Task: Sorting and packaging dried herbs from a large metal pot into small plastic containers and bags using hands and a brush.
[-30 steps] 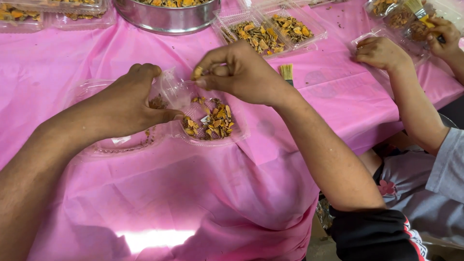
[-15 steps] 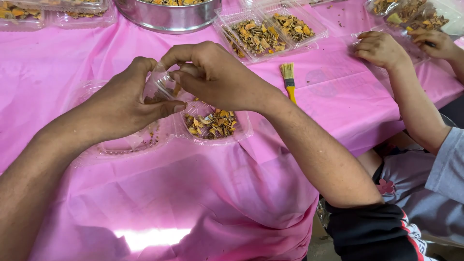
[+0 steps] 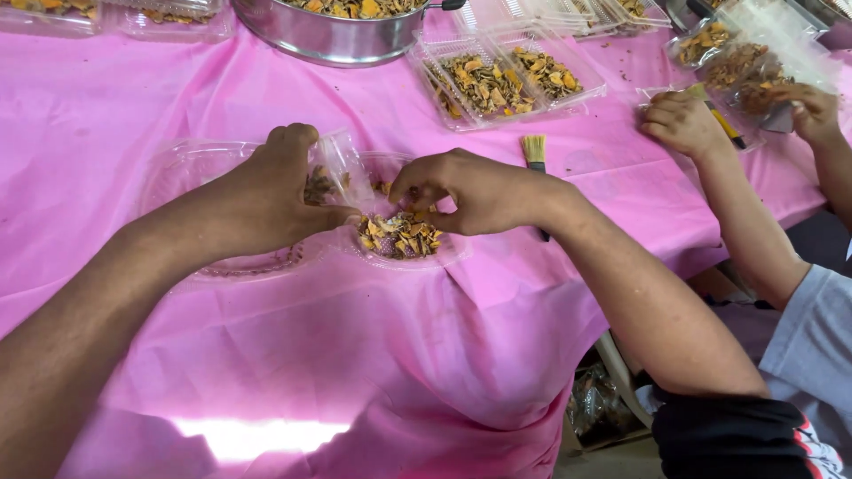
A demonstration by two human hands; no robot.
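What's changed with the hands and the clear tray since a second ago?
The right hand came down from above the left hand onto the dried pieces in the clear tray, fingers pinching there. The left hand stays gripping the small clear bag. The brush and pink cloth are unchanged.

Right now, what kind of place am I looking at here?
Probably a hand food-packing table: a pink tablecloth, clear plastic trays of dried yellow-orange pieces, a big metal bowl, and a co-worker's hand packing alongside.
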